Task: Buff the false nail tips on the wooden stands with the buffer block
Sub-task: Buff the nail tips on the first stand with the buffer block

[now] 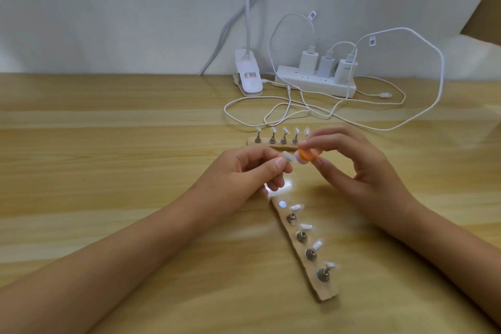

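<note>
My left hand (252, 171) pinches a small holder with a white false nail tip (288, 157) lifted off the near stand. My right hand (355, 163) grips an orange and white buffer block (387, 156), whose end touches that tip. The near wooden stand (326, 290) runs diagonally below my hands, with several tips on metal holders and one bare round magnet (282, 204) at its top. A second wooden stand (279, 146) lies farther back with several upright tips, its right end hidden by my right hand.
A white power strip (311, 83) with three chargers sits at the back against the wall. Loose white cables (298, 111) loop over the wooden table (108, 157) just behind the far stand. A white clip lamp base (248, 76) stands left of the strip.
</note>
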A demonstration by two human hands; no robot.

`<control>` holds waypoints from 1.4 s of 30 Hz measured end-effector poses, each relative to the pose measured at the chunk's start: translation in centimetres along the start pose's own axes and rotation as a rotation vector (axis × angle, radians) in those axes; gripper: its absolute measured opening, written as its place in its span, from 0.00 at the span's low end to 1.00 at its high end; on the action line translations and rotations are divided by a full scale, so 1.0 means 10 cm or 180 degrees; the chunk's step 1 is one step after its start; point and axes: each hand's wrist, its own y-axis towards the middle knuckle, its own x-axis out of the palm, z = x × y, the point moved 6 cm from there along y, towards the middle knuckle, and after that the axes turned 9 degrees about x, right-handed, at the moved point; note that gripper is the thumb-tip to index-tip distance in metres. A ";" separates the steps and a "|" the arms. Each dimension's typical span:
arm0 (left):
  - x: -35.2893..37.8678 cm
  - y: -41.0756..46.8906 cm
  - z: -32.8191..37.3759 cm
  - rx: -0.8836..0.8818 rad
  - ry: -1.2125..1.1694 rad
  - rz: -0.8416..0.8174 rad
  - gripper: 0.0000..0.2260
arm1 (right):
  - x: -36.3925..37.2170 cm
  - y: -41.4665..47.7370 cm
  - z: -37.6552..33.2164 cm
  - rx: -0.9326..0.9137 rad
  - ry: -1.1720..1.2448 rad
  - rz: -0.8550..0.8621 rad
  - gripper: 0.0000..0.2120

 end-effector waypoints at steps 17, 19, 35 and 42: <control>-0.05 0.01 -0.07 -0.0060 -0.0246 0.0277 0.07 | 0.01 -0.03 -0.06 -0.0041 -0.0232 -0.0012 0.13; -0.04 0.01 -0.08 -0.0043 -0.0195 0.0261 0.06 | 0.00 -0.03 -0.06 -0.0052 -0.0301 -0.0015 0.13; -0.04 0.01 -0.09 -0.0093 0.0001 0.0245 0.03 | 0.03 -0.03 -0.22 -0.0434 -0.0620 0.0050 0.13; -0.03 0.00 -0.09 -0.0074 0.0000 0.0236 0.04 | -0.01 -0.01 -0.18 -0.0295 -0.0502 0.0094 0.13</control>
